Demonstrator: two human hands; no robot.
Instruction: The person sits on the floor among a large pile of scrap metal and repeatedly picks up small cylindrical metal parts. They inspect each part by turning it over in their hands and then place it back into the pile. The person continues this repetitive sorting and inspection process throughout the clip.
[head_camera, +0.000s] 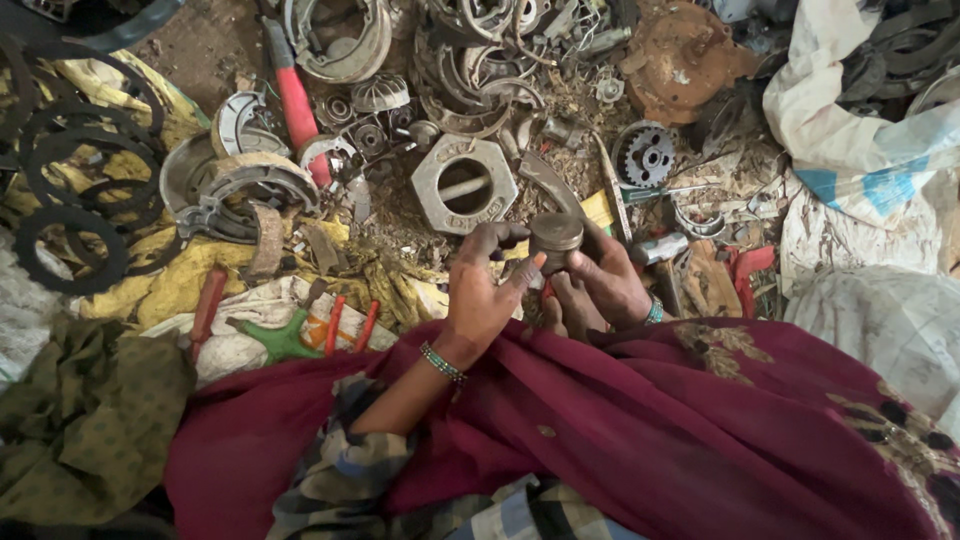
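A small round metal piston-like cylinder (556, 238) is held up between both hands over my lap. My right hand (602, 283) cups it from below and the right side. My left hand (482, 293) touches its left side with thumb and fingertips. Both wrists wear beaded bracelets. A dark red cloth (620, 430) covers my lap under the hands.
A heap of scrap metal lies ahead: a hexagonal metal housing (464, 185), a toothed gear (646, 155), brake shoes (245, 180), a red-handled tool (295, 100), black rubber rings (80, 170) at left, a rusty disc (685, 60), white sacks (860, 130) at right.
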